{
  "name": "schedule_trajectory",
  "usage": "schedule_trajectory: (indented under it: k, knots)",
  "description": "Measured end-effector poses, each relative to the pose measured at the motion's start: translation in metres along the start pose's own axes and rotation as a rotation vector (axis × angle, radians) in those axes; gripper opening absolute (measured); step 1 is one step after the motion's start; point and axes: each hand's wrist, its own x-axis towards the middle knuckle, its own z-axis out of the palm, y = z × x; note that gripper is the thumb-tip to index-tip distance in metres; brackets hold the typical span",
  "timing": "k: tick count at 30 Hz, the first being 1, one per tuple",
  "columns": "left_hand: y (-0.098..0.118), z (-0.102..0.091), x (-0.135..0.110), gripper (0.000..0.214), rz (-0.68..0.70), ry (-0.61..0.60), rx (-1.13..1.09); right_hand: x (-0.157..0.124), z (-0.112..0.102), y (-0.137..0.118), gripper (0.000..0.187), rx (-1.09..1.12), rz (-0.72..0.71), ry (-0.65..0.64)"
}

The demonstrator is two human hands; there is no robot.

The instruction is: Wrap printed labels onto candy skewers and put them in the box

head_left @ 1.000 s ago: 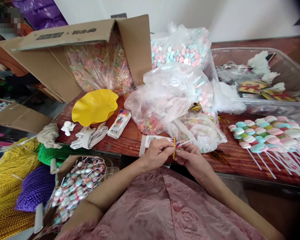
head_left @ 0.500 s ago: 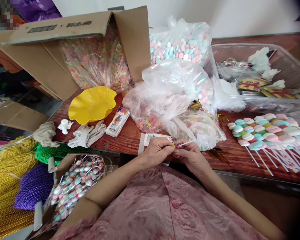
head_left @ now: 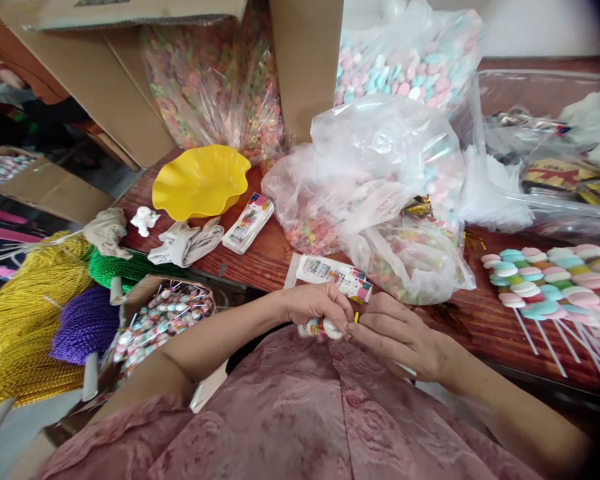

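Note:
My left hand [head_left: 316, 305] is closed around a small wrapped candy skewer [head_left: 321, 328] just above my lap, at the near edge of the wooden table [head_left: 260, 257]. My right hand [head_left: 399, 333] meets it from the right, its fingers pinched on a thin yellow twist tie [head_left: 356, 317] at the skewer's neck. A printed wrapper sleeve [head_left: 334, 274] lies flat on the table just beyond my knuckles.
Clear bags of candy [head_left: 375, 167] are piled mid-table, a yellow wavy bowl [head_left: 200, 181] sits left, and finished candy skewers [head_left: 550, 280] lie right. A box of wrapped skewers [head_left: 163, 320] and spools of gold, green and purple cord [head_left: 45, 313] sit lower left. Open cartons stand behind.
Both hands have dropped from the table edge toward my lap, still joined on the skewer. The view has shifted closer and lower, and the wrapper sleeve on the table is now uncovered.

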Motion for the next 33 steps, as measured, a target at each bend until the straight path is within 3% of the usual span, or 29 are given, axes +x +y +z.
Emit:
schedule_trajectory:
  k: [3, 8, 14, 20, 24, 27, 30, 33]
  knots:
    - [-0.003, 0.0, 0.0, 0.01, -0.05, -0.089, 0.037, 0.01, -0.01, -0.005, 0.031, -0.005, -0.047, -0.085]
    - [0.0, 0.003, -0.003, 0.014, -0.065, -0.171, 0.046, 0.021, -0.015, -0.005, 0.018, -0.048, -0.042, -0.094]
    - [0.004, 0.006, -0.005, 0.021, -0.087, -0.235, 0.056, 0.018, -0.005, -0.003, 0.018, 0.02, -0.098, -0.024]
    - [0.004, 0.007, -0.003, 0.031, -0.065, -0.254, 0.064, 0.019, 0.006, -0.008, 0.018, -0.015, -0.033, -0.025]
    - [0.014, -0.009, -0.001, 0.037, -0.05, -0.327, 0.229, 0.021, 0.003, -0.008, 0.018, -0.027, -0.048, -0.087]
    - [0.034, -0.031, -0.008, 0.043, -0.048, -0.362, 0.442, 0.022, -0.007, -0.012, 0.021, -0.109, -0.054, -0.096]
    - [0.065, -0.031, -0.032, 0.04, 0.14, -0.183, 0.689, 0.023, -0.011, -0.014, 0.02, -0.262, -0.046, -0.129]
    - [0.088, 0.006, -0.059, 0.019, 0.655, 0.185, 1.009, 0.024, -0.007, -0.002, 0.02, -0.372, 0.058, -0.1]
